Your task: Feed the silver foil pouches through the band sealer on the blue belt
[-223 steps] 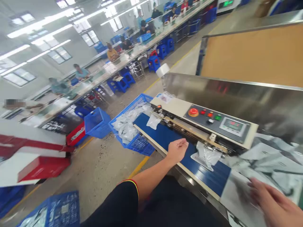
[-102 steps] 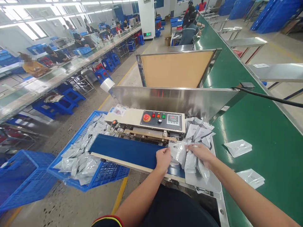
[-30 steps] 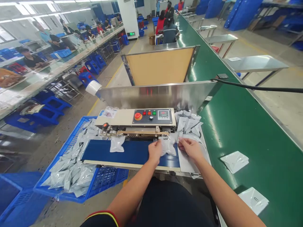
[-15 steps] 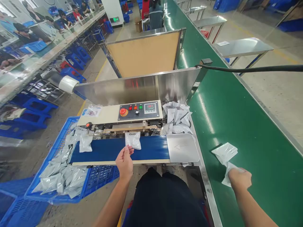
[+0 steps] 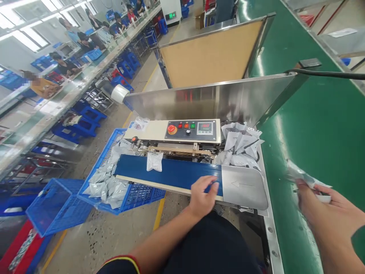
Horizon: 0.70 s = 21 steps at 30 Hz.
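Pouch, pale and silvery, lies near the far edge of the blue belt, toward its left end, top edge at the sealing machine. Left hand is over the belt's near edge, toward the right end, well apart from that pouch. Its fingers are bent, thumb tip close to the index tip with a small gap behind them; nothing seen in the grip, and cannot tell whether the tips touch.

Right hand is over the green table, thumb and fingers closed on pouch material, blurred; cannot tell if one piece or several. A corner sticks out past the fingers.

Machine's control panel carries a red knob, small red, orange and green buttons and a lit display. Right of the machine, a pouch heap sits behind a bare metal plate marked with an arrow; the plate adjoins the belt's right end. Left of the belt, a blue basket holds many more pouches, partly under the belt's end. Another blue crate stands further left. Upright steel panel behind the machine. People sit along a long bench, far left.
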Each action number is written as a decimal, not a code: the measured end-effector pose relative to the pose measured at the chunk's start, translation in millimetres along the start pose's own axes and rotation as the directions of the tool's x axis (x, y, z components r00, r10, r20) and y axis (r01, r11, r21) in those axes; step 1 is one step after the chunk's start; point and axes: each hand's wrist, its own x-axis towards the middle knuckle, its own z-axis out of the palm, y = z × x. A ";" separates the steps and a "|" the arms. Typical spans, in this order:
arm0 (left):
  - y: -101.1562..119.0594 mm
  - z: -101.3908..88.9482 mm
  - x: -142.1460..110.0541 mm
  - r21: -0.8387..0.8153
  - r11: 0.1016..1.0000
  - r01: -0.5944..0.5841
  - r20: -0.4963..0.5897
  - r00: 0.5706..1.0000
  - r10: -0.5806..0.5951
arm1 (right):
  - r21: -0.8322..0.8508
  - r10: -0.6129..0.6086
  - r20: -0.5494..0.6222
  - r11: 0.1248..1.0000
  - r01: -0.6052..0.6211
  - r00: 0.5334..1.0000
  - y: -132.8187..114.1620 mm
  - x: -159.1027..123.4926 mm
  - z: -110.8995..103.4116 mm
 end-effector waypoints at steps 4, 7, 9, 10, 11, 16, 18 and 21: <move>7.2 33.0 12.1 -0.109 0.994 0.009 0.137 0.991 0.006 | 0.080 -0.260 0.376 0.965 0.248 0.890 -34.0 -78.5 14.1; 2.6 38.4 18.6 -0.192 0.975 0.112 0.151 0.985 -0.083 | 0.269 -0.407 0.543 0.913 0.307 0.734 -38.4 -102.8 30.5; -3.5 34.5 21.3 -0.232 0.958 0.167 0.119 0.983 -0.143 | 0.323 -0.412 0.558 0.908 0.268 0.721 -37.0 -104.0 37.6; -6.7 31.9 22.3 -0.247 0.952 0.181 0.094 0.982 -0.162 | 0.320 -0.389 0.561 0.916 0.243 0.730 -36.6 -102.5 39.9; -9.8 29.4 23.1 -0.260 0.947 0.187 0.079 0.982 -0.173 | 0.300 -0.361 0.571 0.928 0.222 0.737 -36.9 -100.7 41.9; -20.6 26.0 27.4 -0.347 0.912 0.220 0.152 0.973 -0.176 | 0.276 -0.345 0.660 0.937 0.212 0.667 -46.8 -96.5 52.7; -24.8 27.4 32.1 -0.343 0.907 0.244 0.159 0.967 -0.199 | 0.291 -0.303 0.706 0.948 0.129 0.640 -48.5 -91.9 57.2; -33.4 30.4 43.5 -0.339 0.873 0.352 0.112 0.936 -0.334 | 0.287 -0.204 0.719 0.958 -0.017 0.664 -44.6 -75.4 64.6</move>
